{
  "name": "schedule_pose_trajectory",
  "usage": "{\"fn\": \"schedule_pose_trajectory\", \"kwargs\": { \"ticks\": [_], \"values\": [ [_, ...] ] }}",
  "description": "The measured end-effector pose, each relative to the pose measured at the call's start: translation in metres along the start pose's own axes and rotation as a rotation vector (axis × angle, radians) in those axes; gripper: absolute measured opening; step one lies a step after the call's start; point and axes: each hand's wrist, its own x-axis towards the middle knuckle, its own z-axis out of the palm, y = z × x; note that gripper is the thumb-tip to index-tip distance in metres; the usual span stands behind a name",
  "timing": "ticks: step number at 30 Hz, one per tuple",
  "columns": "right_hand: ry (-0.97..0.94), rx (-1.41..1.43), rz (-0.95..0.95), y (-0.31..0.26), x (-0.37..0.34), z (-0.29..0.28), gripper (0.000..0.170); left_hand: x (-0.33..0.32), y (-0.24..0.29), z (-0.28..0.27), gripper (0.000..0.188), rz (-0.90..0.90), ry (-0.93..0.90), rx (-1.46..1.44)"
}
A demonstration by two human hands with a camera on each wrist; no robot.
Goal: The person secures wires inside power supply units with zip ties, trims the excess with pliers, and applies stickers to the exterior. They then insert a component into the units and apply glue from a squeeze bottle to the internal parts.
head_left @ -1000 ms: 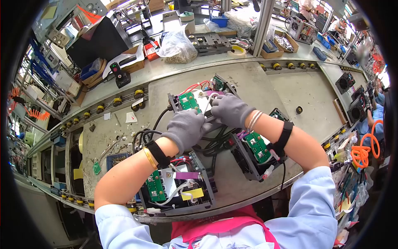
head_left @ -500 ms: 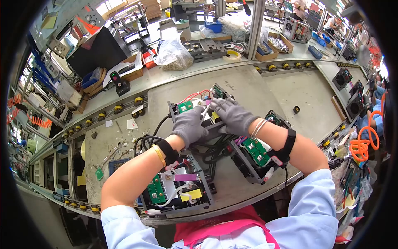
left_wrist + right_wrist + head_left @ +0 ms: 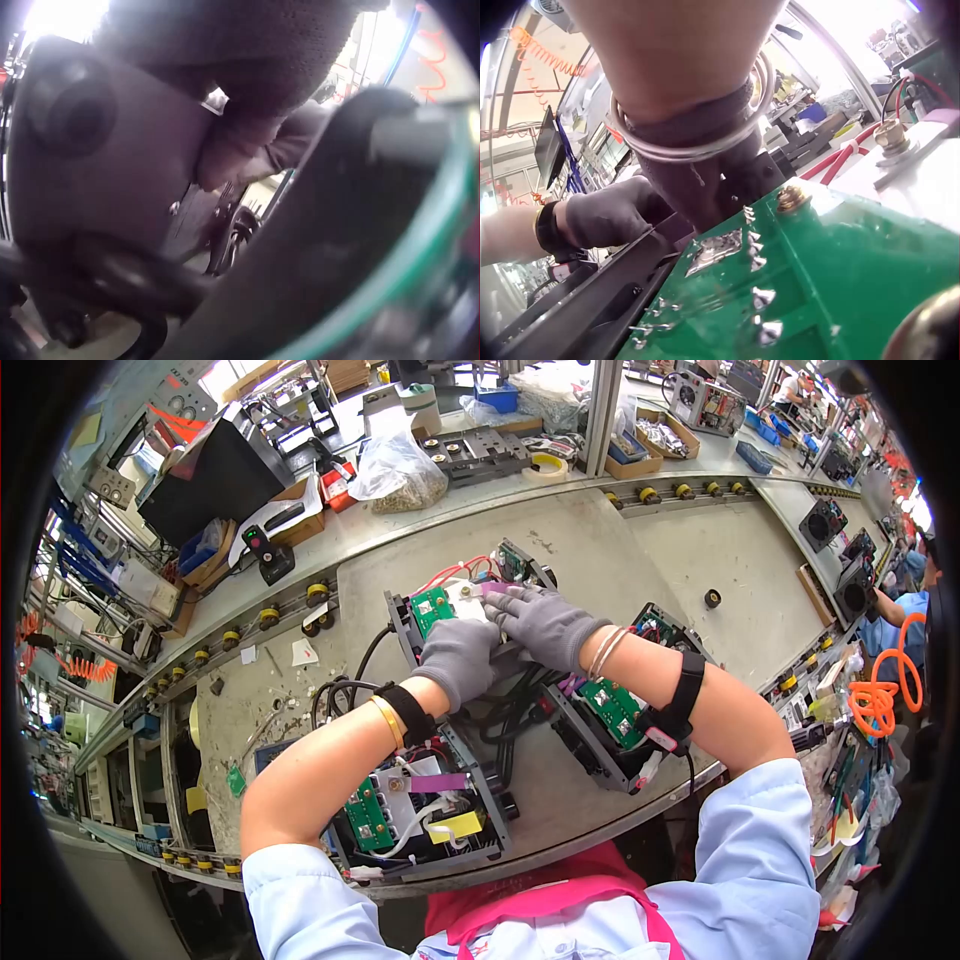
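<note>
A black-cased electronic unit with a green circuit board (image 3: 430, 604) and a purple strip (image 3: 496, 589) sits at mid-table in the head view. Gloved in grey, my left hand (image 3: 458, 662) curls over the near edge of its casing. In the left wrist view, gloved fingers (image 3: 225, 154) bear on the black panel (image 3: 127, 172); the other fingertips are hidden behind it. My right hand (image 3: 545, 624), gloved too, lies across the unit's near right part with its fingers extended towards the purple strip. It partly covers the inside of the casing.
Similar units stand nearer, one at the left with a yellow label (image 3: 456, 827), another with a green board (image 3: 612, 712) under my right forearm. Black cables (image 3: 505, 725) run between them. Rollers (image 3: 317, 594) line the table's far side. A bag of small parts (image 3: 400, 475) sits beyond.
The white cable seen between both hands is now out of sight. My right fingers, bent around it before, have straightened over the unit. The left hand has curled at the casing's near edge.
</note>
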Motion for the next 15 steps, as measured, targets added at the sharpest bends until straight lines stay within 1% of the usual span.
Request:
{"fn": "schedule_pose_trajectory", "kwargs": {
  "ticks": [2,4,6,9,10,11,13,14,15],
  "values": [
    [-0.076,-0.007,0.019,-0.004,0.002,-0.005,0.075,0.002,0.003,-0.004,0.044,0.013,-0.055,0.068],
    [-0.110,-0.023,0.023,-0.005,0.004,-0.010,0.075,0.005,0.003,-0.002,0.033,0.017,-0.047,0.093],
    [-0.087,-0.025,0.014,-0.004,0.004,-0.007,0.077,0.004,0.008,-0.004,0.022,0.024,-0.026,0.157],
    [0.006,0.055,-0.012,0.008,0.010,0.012,0.077,0.005,0.017,-0.004,0.017,-0.028,-0.037,0.413],
    [0.044,0.090,-0.022,0.013,0.009,0.012,0.077,0.003,0.016,-0.007,0.019,0.005,-0.035,0.403],
    [0.045,0.136,0.016,0.011,0.003,-0.005,0.076,-0.008,0.023,-0.023,0.025,-0.010,-0.012,0.396],
    [0.048,0.248,0.087,0.004,-0.014,-0.038,0.075,-0.044,0.030,-0.054,0.033,0.089,0.169,0.166],
    [0.112,0.292,0.060,0.004,-0.030,-0.054,0.072,-0.067,0.038,-0.073,0.035,0.094,0.160,0.124],
    [0.135,0.336,0.051,-0.001,-0.053,-0.076,0.063,-0.092,0.048,-0.087,0.037,0.100,0.140,0.068]
  ]
}}
